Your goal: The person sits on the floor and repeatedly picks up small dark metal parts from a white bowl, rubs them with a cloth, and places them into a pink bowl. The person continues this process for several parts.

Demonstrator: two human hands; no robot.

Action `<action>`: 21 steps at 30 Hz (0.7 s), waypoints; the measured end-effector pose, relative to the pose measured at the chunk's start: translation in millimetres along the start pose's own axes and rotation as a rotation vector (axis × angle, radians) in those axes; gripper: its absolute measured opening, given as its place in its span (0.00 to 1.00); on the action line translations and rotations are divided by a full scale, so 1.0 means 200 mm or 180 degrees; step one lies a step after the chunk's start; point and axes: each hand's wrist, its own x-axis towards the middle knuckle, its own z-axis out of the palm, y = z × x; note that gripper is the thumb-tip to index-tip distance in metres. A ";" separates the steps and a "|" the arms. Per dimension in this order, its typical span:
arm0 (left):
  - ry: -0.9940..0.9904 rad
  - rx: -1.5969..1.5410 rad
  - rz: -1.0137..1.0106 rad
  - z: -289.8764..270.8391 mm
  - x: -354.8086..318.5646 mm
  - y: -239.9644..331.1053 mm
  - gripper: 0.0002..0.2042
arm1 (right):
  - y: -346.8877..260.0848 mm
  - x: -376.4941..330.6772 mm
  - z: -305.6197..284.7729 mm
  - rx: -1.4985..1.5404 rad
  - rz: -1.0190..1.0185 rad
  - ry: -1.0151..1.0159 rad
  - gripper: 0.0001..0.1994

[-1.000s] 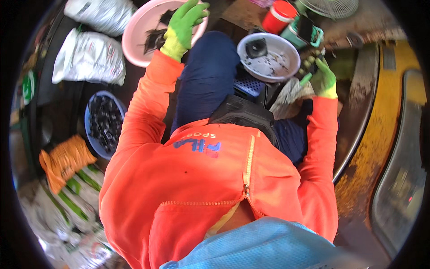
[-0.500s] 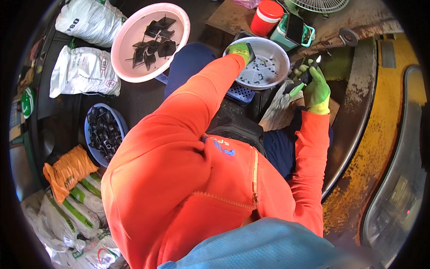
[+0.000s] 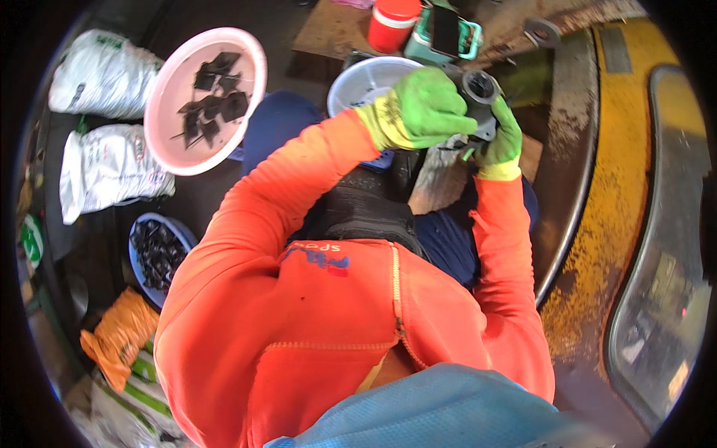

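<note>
My left hand [image 3: 427, 110], in a green and yellow glove, is closed with curled fingers against a black plastic part [image 3: 479, 87] with a round, hollow end. On the part's other side is my right hand [image 3: 505, 140], gloved alike, its fingers round that side. A small bit of a green-handled cutting tool [image 3: 468, 154] shows below the right hand; the part and hands hide the rest. Behind my left hand, a white colander basin [image 3: 349, 84] is partly covered.
Several dark plastic pieces lie in a pink basin [image 3: 158, 123] at the left; a blue tub [image 3: 134, 272] holds more black parts. White sacks [image 3: 112, 168] and an orange bag [image 3: 123, 340] line the left. A red jug [image 3: 390, 30] stands far off. A rusty yellow machine edge [image 3: 579, 299] borders the right.
My left hand has come out of the white basin and across to the right, bringing the black part to my right hand. The tool's pale tip is now hidden. The view has shifted.
</note>
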 end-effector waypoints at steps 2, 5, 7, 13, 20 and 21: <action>0.0143 -0.0562 -0.0509 -0.04 0.03 -0.01 0.20 | -0.03 -0.01 0.01 -0.0267 -0.0316 0.0040 0.20; 0.0739 -0.0538 -0.1687 -0.03 0.05 -0.04 0.35 | -0.03 -0.03 0.04 -0.0513 -0.0691 -0.0117 0.21; 0.0356 -0.0726 -0.1903 0.01 0.06 -0.06 0.34 | 0.01 -0.04 0.06 -0.0409 -0.0398 -0.0132 0.21; 0.0645 -0.1523 -0.1950 0.04 0.02 -0.08 0.24 | 0.03 -0.04 0.07 -0.0152 -0.0106 0.0230 0.20; 0.0807 -0.1520 -0.1737 0.00 0.06 -0.04 0.25 | 0.14 -0.10 0.04 -0.1856 -0.0379 -0.0513 0.20; 0.0820 -0.1723 -0.1801 0.01 0.07 -0.02 0.25 | 0.17 -0.10 0.04 -0.2247 -0.0850 -0.0482 0.20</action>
